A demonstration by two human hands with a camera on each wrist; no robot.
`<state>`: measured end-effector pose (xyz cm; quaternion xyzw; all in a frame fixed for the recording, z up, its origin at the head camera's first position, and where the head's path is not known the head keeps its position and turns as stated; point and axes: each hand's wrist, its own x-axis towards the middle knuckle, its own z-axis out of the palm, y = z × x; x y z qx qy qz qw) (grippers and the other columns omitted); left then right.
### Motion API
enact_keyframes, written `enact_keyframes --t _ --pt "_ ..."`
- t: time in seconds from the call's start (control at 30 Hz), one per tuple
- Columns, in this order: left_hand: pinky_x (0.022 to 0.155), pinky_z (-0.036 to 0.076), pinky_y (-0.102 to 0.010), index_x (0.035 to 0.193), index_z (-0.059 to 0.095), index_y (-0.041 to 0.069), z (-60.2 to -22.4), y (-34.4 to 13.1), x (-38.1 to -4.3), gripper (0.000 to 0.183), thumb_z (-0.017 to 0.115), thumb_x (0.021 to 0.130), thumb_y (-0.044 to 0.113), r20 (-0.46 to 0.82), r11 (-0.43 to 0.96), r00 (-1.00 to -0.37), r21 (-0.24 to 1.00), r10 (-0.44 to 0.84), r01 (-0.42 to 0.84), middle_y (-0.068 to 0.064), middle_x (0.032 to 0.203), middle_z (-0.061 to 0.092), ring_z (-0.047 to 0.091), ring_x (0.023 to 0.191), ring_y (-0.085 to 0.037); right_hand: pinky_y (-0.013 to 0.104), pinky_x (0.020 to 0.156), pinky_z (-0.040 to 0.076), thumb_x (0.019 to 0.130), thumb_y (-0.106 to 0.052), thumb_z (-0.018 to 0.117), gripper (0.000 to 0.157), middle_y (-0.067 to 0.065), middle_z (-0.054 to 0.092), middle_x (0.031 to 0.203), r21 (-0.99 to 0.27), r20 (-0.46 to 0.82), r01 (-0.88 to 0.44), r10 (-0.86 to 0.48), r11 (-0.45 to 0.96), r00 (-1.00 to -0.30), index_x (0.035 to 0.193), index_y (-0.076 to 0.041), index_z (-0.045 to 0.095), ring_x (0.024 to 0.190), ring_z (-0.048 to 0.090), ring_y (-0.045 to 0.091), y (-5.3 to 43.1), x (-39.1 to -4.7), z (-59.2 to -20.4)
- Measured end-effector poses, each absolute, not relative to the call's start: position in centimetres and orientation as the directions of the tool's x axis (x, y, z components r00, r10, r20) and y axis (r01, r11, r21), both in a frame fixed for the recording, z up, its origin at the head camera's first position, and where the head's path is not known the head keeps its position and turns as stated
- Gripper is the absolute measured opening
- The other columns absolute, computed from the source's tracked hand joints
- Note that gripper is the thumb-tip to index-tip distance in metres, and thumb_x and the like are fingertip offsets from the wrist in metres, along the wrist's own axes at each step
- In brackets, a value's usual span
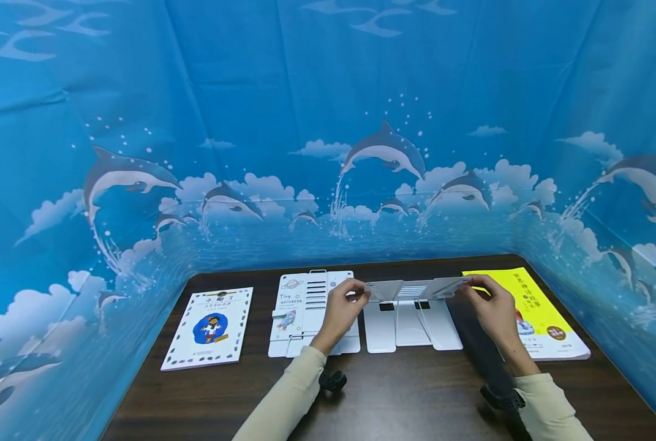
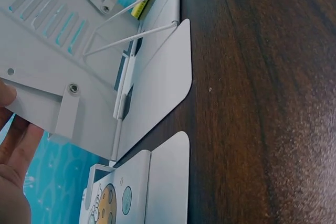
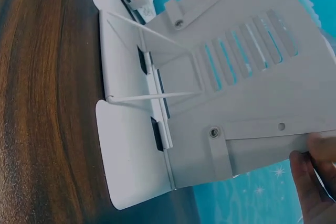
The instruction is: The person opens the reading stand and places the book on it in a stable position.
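Observation:
A white metal book stand (image 1: 381, 331) stands partly unfolded on the dark table, its flat base on the wood and its slotted back panel (image 3: 252, 93) tilted up. My left hand (image 1: 340, 311) pinches the panel's left edge between thumb and fingers. At the opposite edge, my right hand (image 1: 493, 308) grips the panel the same way. A bent wire support (image 2: 131, 39) runs between the panel and the base. Left of it lies a second white book stand (image 1: 289, 337), folded flat, printed "Tiny universe" with a planet and a rocket.
A white book (image 1: 209, 352) with a blue circle on its cover lies at the table's left. On the right, partly behind my right hand, is a yellow and white book (image 1: 548, 306). A blue dolphin-print curtain (image 1: 283, 122) surrounds the table (image 1: 394, 398).

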<state>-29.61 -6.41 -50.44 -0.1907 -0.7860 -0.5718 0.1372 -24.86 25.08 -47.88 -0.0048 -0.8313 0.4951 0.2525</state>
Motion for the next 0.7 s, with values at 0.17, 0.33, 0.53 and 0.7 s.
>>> enact_keyframes --t 0.17,0.33,0.53,0.7 --pt "0.088 0.064 -0.03 0.1 0.077 0.007 -50.7 -6.4 -29.5 0.008 0.074 0.096 0.001 0.45 0.275 -0.88 0.836 0.15 0.474 -0.008 0.103 0.076 0.076 0.102 -0.021 -0.002 0.086 0.041 0.099 0.002 0.071 0.027 0.023 0.076 0.122 -0.836 0.406 -0.195 0.34 0.513 -0.848 0.126 0.003 0.074 0.096 0.064 -0.006 24.9 -25.2 -48.1" --pt "0.084 0.064 -0.025 0.098 0.078 0.009 -50.7 -6.3 -29.2 0.01 0.075 0.095 0.0 0.454 0.29 -0.878 0.829 0.152 0.479 -0.005 0.1 0.077 0.074 0.097 -0.017 -0.003 0.081 0.044 0.1 0.002 0.07 0.023 0.023 0.077 0.116 -0.828 0.425 -0.202 0.351 0.523 -0.834 0.123 0.002 0.075 0.09 0.067 0.008 24.8 -25.9 -47.9" --pt "0.08 0.064 -0.024 0.098 0.079 0.01 -50.6 -6.0 -28.5 0.013 0.074 0.094 -0.001 0.473 0.31 -0.864 0.806 0.172 0.504 -0.006 0.099 0.077 0.075 0.092 -0.015 -0.002 0.076 0.045 0.099 0.002 0.071 0.022 0.024 0.078 0.115 -0.828 0.428 -0.203 0.356 0.522 -0.831 0.12 0.003 0.076 0.086 0.059 -0.005 25.1 -27.6 -47.9" --pt "0.075 0.064 -0.021 0.095 0.08 0.01 -50.8 -5.6 -27.9 0.018 0.075 0.09 -0.007 0.544 0.291 -0.821 0.768 0.172 0.57 -0.006 0.095 0.076 0.075 0.088 -0.012 -0.001 0.079 0.046 0.101 0.0 0.07 0.02 0.022 0.078 0.116 -0.844 0.405 -0.2 0.346 0.498 -0.846 0.12 0.001 0.077 0.091 0.065 0.0 25.1 -29.7 -47.9"
